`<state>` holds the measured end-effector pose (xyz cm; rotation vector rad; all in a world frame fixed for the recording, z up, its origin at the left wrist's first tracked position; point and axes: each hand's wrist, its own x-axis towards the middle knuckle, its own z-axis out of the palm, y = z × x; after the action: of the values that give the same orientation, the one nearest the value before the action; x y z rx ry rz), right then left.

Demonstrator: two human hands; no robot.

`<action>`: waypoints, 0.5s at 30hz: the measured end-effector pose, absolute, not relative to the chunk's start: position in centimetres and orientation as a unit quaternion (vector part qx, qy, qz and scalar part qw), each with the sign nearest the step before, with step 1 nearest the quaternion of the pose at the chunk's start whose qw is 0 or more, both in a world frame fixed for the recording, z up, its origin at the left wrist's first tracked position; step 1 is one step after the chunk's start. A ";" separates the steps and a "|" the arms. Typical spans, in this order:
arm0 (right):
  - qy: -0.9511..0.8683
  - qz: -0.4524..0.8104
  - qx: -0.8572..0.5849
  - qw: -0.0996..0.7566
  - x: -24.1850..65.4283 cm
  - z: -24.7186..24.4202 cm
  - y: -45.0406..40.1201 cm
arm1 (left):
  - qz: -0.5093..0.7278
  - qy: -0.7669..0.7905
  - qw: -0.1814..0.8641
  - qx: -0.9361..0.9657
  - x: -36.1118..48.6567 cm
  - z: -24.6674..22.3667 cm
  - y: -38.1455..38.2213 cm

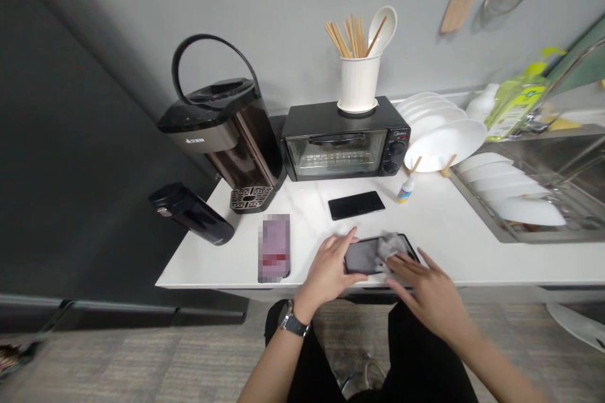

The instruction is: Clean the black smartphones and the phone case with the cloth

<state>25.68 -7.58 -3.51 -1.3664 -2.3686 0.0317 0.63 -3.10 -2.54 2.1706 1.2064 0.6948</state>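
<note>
Near the edge of the surface [472, 261], a phone [362, 256] lies flat; my left fingers [347, 241] clamp its sides, my right fingers [410, 268] a grey cloth [391, 244]. The phone seems light, stiff, slick, best held by its rim.

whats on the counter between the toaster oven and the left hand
A black smartphone lies flat on the white countertop between the toaster oven and the left hand; the head view shows it.

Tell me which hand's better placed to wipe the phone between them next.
Probably the right hand: it has the grey cloth on the phone, while the left hand holds the phone's left end.
</note>
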 end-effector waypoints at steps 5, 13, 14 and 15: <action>-0.809 -0.002 -0.544 0.221 23.0 -3.1 -7.7 | 0.253 0.441 0.290 0.810 0.7 -2.6 -2.5; -0.839 0.069 -0.489 0.229 24.2 -2.9 -7.2 | 0.258 0.456 0.280 0.805 1.0 -2.2 -2.9; -0.825 0.048 -0.515 0.229 25.1 -2.9 -7.1 | 0.260 0.457 0.278 0.804 1.2 -2.1 -2.9; -0.811 0.030 -0.537 0.230 25.3 -2.9 -7.0 | 0.260 0.457 0.278 0.804 1.4 -2.1 -2.9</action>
<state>25.32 -7.03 -2.93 -1.4784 -2.2307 0.0813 1.41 -2.86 -2.08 2.1584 1.2255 0.6988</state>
